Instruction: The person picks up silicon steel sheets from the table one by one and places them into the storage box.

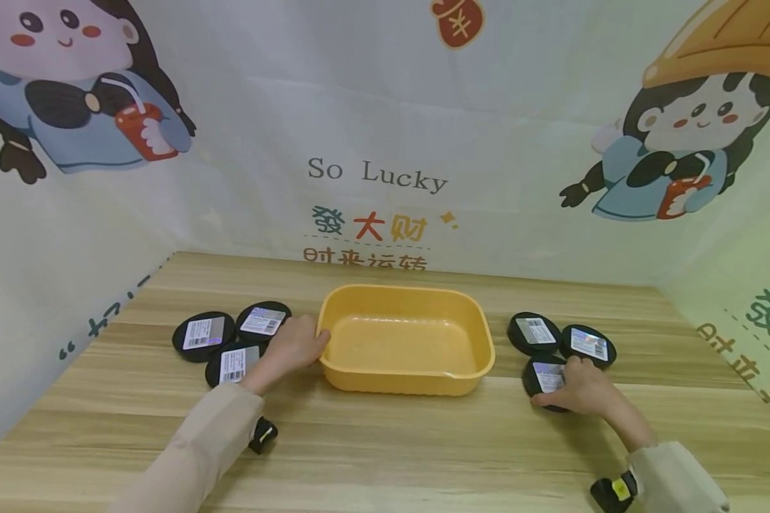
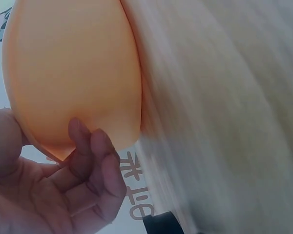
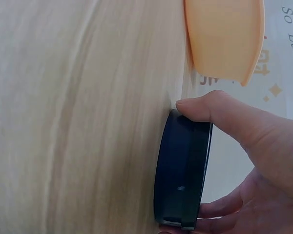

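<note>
A yellow plastic basin sits mid-table. At its left end my left hand holds the rim, thumb over the edge and fingers bent against the outer wall, as the left wrist view shows of the basin. My right hand grips a round black container with a white barcode label, thumb and fingers on opposite sides of its edge. In the right wrist view this container is seen side-on, close against the tabletop. Two similar black containers lie just behind it, one of them a labelled container.
Left of the basin lie three more labelled black containers, including a back-left container; my left forearm partly covers the nearest. The wooden table ends at a printed cloth backdrop behind and at both sides.
</note>
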{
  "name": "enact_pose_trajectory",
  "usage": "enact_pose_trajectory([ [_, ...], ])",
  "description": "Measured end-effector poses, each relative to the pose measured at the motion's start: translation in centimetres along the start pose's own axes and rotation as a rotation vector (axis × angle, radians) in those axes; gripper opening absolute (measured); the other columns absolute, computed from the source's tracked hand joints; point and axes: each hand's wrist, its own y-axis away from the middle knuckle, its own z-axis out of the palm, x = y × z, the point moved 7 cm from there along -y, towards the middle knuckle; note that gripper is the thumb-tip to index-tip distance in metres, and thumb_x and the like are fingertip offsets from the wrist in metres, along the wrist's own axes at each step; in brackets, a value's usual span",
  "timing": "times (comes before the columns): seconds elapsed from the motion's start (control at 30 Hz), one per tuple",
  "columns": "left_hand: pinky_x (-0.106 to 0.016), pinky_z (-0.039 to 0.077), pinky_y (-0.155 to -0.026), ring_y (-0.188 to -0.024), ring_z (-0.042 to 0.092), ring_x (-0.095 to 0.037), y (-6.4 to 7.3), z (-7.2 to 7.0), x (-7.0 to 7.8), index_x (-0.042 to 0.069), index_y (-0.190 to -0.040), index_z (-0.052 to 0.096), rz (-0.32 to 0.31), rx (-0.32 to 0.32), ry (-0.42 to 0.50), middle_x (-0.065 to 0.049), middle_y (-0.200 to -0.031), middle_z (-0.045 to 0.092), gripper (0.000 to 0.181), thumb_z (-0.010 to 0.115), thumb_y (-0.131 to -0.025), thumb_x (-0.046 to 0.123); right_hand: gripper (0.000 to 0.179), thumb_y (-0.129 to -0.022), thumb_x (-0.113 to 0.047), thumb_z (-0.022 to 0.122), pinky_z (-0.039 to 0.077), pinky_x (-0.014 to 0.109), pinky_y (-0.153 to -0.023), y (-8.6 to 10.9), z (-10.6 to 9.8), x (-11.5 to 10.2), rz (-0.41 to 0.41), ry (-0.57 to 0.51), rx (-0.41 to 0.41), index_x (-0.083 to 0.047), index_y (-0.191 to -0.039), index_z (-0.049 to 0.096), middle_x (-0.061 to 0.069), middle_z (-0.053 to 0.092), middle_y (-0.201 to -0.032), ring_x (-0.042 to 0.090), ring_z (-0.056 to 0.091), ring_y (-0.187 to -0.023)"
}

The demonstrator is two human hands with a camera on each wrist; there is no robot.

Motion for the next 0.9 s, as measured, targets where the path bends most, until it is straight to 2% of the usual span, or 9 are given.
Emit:
enact_pose_trajectory([
  [0.23, -0.025, 0.033, -0.042, -0.049, 0.048, -0.017, -0.1, 0.3, -0.1, 0.008, -0.059, 0.048, -0.061, -0.046, -0.014, -0.005, -0.054, 0.050, 0.027, 0.042, -0.084, 0.016, 0.080, -0.060, -0.039, 0.076, 0.043, 0.047, -0.069, 0.3, 0.0, -0.1, 0.009, -0.028, 0.033, 0.024, -0.095, 0.041, 0.027, 0.049, -0.081, 0.034, 0.050, -0.076],
  [0.47, -0.026, 0.033, -0.043, -0.051, 0.049, -0.018, -0.1, 0.3, -0.1, 0.008, -0.061, 0.048, -0.074, -0.050, -0.028, -0.007, -0.057, 0.051, 0.024, 0.041, -0.083, 0.016, 0.076, -0.060, -0.033, 0.076, 0.043, 0.043, -0.065, 0.6, -0.6, -0.6, -0.004, -0.091, 0.082, 0.022, -0.097, 0.041, 0.022, 0.052, -0.079, 0.030, 0.051, -0.072],
  [0.73, -0.028, 0.034, -0.044, -0.055, 0.050, -0.020, 0.1, 0.2, -0.1, 0.007, -0.064, 0.049, -0.100, -0.044, -0.047, -0.008, -0.061, 0.052, 0.021, 0.042, -0.082, 0.017, 0.081, -0.062, -0.030, 0.074, 0.043, 0.048, -0.072, 0.9, -1.6, -1.5, -0.041, -0.139, 0.184, 0.024, -0.109, 0.036, 0.034, 0.050, -0.094, 0.038, 0.052, -0.082],
  [0.9, -0.027, 0.033, -0.042, -0.053, 0.049, -0.019, 0.0, 0.4, -0.2, 0.006, -0.065, 0.051, -0.128, -0.057, -0.046, -0.008, -0.062, 0.052, 0.021, 0.043, -0.081, 0.018, 0.082, -0.064, -0.028, 0.072, 0.041, 0.051, -0.074, 1.0, -2.4, -2.1, -0.048, -0.173, 0.269, 0.025, -0.113, 0.033, 0.036, 0.048, -0.098, 0.042, 0.050, -0.087],
])
